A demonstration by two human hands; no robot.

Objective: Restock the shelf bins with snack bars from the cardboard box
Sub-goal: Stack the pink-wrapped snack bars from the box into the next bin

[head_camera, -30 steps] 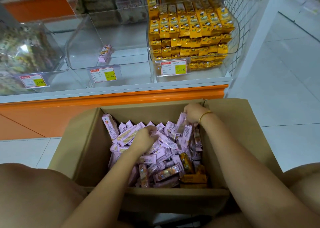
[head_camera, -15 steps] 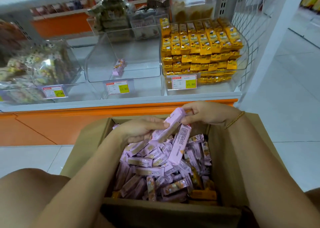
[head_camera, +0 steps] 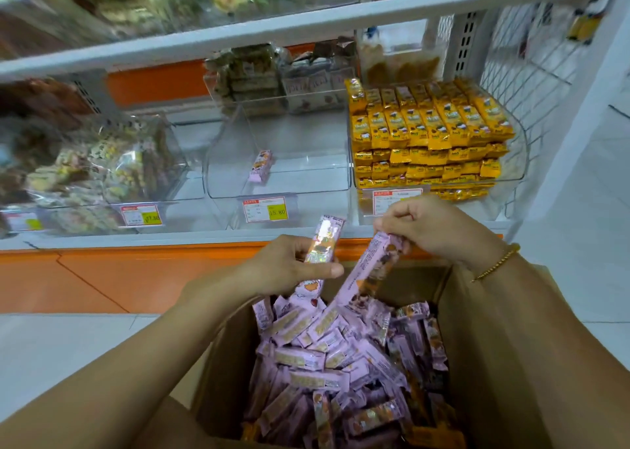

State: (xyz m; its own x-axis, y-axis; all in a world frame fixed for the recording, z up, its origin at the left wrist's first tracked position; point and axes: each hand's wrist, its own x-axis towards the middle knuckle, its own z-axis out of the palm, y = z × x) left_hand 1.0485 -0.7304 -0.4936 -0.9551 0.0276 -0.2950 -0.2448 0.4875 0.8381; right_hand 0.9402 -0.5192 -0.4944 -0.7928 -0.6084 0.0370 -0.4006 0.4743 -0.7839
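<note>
left grip point(head_camera: 283, 268) is clamped round a pink snack bar point(head_camera: 324, 240), upright above the cardboard box point(head_camera: 494, 346). right grip point(head_camera: 436, 230) pinches the top end of a second bar point(head_camera: 371, 264), which slants down to the pile of bars point(head_camera: 341, 363) in the box. a lone bar point(head_camera: 260, 165) lies in the middle clear bin point(head_camera: 306, 179).

Left hand point(head_camera: 289, 268) lifted pink bar point(head_camera: 324, 240) upright; right hand point(head_camera: 433, 227) raised second bar point(head_camera: 371, 271) by its end.

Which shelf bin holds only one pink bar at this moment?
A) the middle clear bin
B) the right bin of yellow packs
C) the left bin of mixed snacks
A: a single pink bar lies in the middle clear bin, with nothing else visible inside it.
</note>
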